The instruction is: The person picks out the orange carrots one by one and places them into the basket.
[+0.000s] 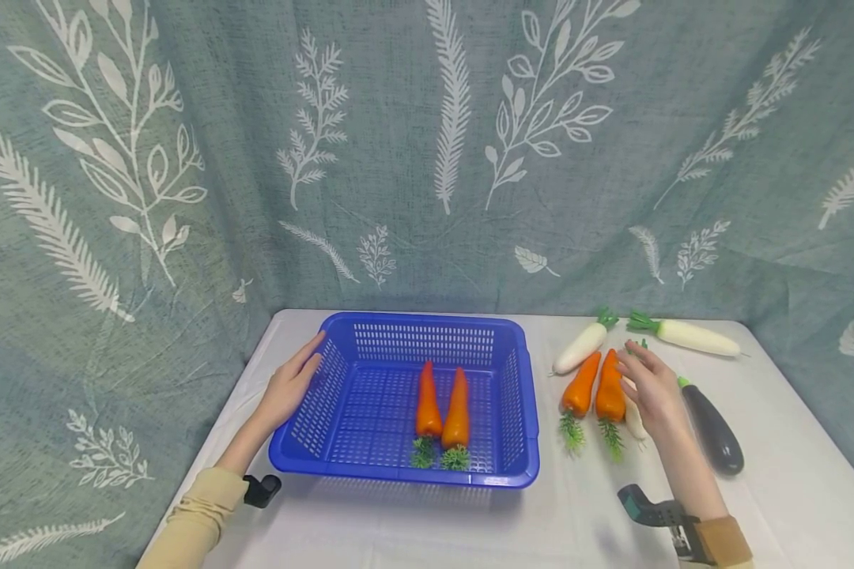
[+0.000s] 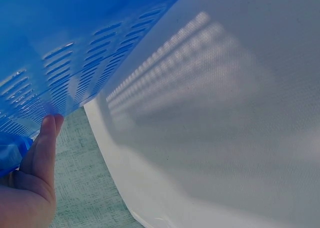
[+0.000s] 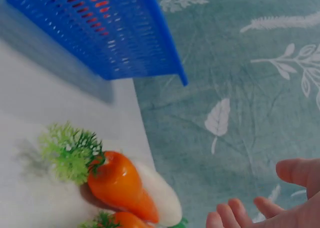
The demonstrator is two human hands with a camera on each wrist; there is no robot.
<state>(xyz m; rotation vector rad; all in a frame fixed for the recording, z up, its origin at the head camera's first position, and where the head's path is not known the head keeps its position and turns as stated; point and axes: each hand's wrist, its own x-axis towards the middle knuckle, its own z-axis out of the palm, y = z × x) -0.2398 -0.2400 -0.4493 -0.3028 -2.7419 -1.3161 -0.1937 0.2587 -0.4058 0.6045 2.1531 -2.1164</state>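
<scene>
At the left rim of the blue basket [image 1: 406, 472], my left hand [image 1: 292, 387] grips it, thumb over the rim and straight fingers against the outer wall, as the left wrist view also shows [image 2: 37, 173]. Two carrots [image 1: 428, 407] lie inside, leafy ends toward me. My right hand [image 1: 658, 395] is open and holds nothing, just right of two more carrots [image 1: 610, 387] on the table, partly covering a small white radish [image 1: 633, 415]. In the right wrist view its spread fingers [image 3: 270, 208] are apart from a carrot [image 3: 117, 180].
White radishes lie at the back right, one [image 1: 582, 349] behind the carrots and another [image 1: 697, 337] farther right. An eggplant [image 1: 713, 431] is right of my right hand. A patterned green curtain [image 1: 413, 158] hangs behind the white table [image 1: 370, 529].
</scene>
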